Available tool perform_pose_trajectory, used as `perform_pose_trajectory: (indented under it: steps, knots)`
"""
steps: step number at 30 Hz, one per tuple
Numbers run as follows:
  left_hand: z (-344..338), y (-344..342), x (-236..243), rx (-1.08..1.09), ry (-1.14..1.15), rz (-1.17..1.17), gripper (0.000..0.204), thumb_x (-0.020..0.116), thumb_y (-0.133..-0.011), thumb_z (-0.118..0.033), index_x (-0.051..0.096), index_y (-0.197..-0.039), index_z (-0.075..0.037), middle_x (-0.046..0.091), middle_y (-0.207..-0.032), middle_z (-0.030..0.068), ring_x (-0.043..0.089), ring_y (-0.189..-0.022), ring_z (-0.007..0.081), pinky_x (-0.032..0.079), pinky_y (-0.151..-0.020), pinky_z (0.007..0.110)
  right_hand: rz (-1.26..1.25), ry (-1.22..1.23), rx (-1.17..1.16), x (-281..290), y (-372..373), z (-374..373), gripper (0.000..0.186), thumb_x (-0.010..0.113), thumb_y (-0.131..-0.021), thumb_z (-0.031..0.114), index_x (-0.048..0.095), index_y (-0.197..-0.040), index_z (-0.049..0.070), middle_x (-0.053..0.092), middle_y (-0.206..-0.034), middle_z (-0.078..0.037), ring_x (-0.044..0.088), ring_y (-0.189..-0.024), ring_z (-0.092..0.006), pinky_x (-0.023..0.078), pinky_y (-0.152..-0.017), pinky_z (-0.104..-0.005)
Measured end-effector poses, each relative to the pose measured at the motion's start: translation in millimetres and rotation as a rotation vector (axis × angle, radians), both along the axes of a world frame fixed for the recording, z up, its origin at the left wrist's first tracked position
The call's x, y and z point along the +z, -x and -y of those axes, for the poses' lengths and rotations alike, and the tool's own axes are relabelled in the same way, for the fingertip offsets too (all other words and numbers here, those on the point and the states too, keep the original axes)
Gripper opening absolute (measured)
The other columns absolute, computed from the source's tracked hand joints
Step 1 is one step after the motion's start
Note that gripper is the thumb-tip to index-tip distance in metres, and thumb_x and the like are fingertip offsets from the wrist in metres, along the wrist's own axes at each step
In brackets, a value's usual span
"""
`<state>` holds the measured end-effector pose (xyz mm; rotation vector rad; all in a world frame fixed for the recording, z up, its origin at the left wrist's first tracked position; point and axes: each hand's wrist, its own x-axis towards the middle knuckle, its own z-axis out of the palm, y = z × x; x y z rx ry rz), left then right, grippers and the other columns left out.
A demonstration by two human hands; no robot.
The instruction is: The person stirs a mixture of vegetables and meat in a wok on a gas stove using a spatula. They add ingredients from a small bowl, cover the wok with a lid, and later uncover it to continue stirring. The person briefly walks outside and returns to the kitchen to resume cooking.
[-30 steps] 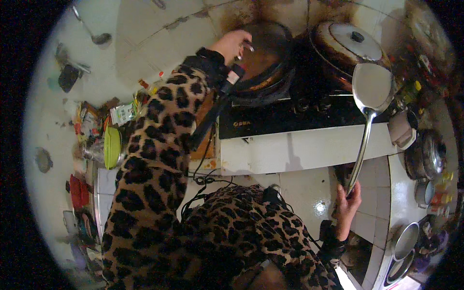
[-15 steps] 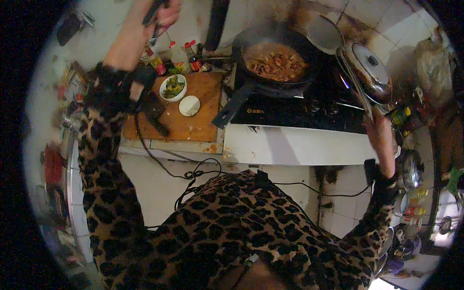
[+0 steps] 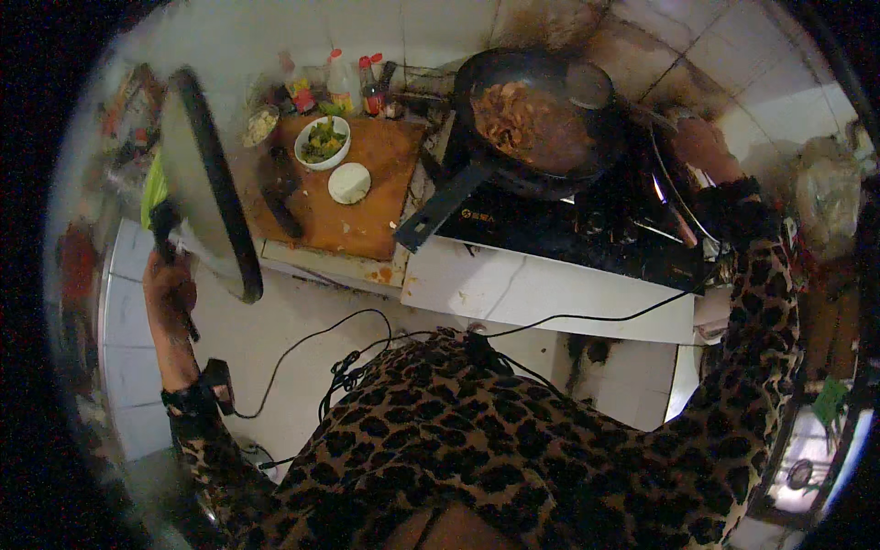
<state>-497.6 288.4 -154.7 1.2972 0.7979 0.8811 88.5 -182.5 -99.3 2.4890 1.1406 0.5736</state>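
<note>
At the left, my left hand (image 3: 172, 289) is closed on the knob of a see-through pan lid (image 3: 192, 170) with a black rim, held up on edge, away from the pan. A dark frying pan (image 3: 484, 163) sits on the black cooktop, its handle pointing to the near left. Brown pieces of food in sauce (image 3: 513, 124) fill it. My right hand (image 3: 706, 147) is wrapped round the handle of a ladle (image 3: 588, 84), whose round head is over the far right part of the pan.
A wooden cutting board (image 3: 376, 215) holds a white bowl with green leaves (image 3: 323, 142), a white round piece (image 3: 349, 183) and a dark cleaver (image 3: 278, 197). Sauce bottles (image 3: 339, 82) stand behind. Black cables (image 3: 344, 367) hang before the white counter front. The cooktop (image 3: 559, 229) lies right.
My left hand has come down and left from above the board, bringing the lid into view. My right hand has moved forward, and the ladle's head has come over the pan.
</note>
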Motion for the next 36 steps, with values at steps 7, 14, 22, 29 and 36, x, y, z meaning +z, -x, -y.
perform_pose_trajectory:
  steps: [7, 14, 22, 29, 36]
  knots:
    - [78.7, 67.2, -79.9, 0.348, -0.007, -0.187, 0.035, 0.058, -0.063, -0.011, 0.046, -0.095, -0.002, 0.046, -0.066, 0.0011, 0.042, -0.046, 0.0103, 0.036, -0.041, 0.021, -0.835, 0.247, -0.331, 78.0, -32.2, -30.5, 0.022, 0.055, -0.080, 0.025, 0.055, -0.074, 0.004, 0.049, -0.050, -0.006, 0.042, -0.033, -0.0142, 0.035, -0.033, -0.0305]
    - [118.5, 121.0, -148.0, 0.445, 0.194, -0.147, 0.021, 0.059, -0.065, -0.012, 0.049, -0.080, -0.002, 0.044, -0.059, 0.0023, 0.043, -0.046, 0.0137, 0.038, -0.043, 0.027, -1.442, 0.001, -0.510, 9.8, -23.9, -34.5, 0.024, 0.059, -0.079, 0.031, 0.054, -0.073, 0.009, 0.047, -0.055, -0.001, 0.043, -0.041, -0.0086, 0.033, -0.033, -0.0236]
    - [106.2, 124.5, -169.7, 0.448, 0.085, -0.072, 0.018, 0.061, -0.066, -0.016, 0.049, -0.074, -0.005, 0.043, -0.056, 0.0027, 0.040, -0.038, 0.0136, 0.030, -0.034, 0.027, -1.606, -0.424, -0.353, -51.3, 47.8, -30.6, 0.021, 0.054, -0.082, 0.024, 0.049, -0.072, 0.007, 0.043, -0.053, 0.000, 0.039, -0.040, -0.0097, 0.031, -0.035, -0.0240]
    - [66.3, 138.9, -186.6, 0.447, 0.147, -0.133, 0.019, 0.059, -0.069, -0.017, 0.048, -0.079, -0.005, 0.044, -0.056, 0.0016, 0.041, -0.041, 0.0130, 0.033, -0.038, 0.026, -0.684, -0.351, 0.099, -10.9, 62.2, -0.5, 0.014, 0.057, -0.079, 0.018, 0.055, -0.086, 0.005, 0.056, -0.061, -0.008, 0.055, -0.052, -0.0231, 0.044, -0.047, -0.0333]
    - [69.5, 130.4, -176.8, 0.388, 0.173, -0.130, 0.015, 0.057, -0.072, -0.014, 0.047, -0.079, -0.006, 0.045, -0.057, 0.0008, 0.040, -0.044, 0.0117, 0.035, -0.043, 0.026, -0.035, 0.105, -0.152, 6.8, 74.8, -22.1, 0.016, 0.052, -0.078, 0.015, 0.058, -0.089, 0.006, 0.061, -0.074, -0.015, 0.061, -0.071, -0.0328, 0.050, -0.064, -0.0415]
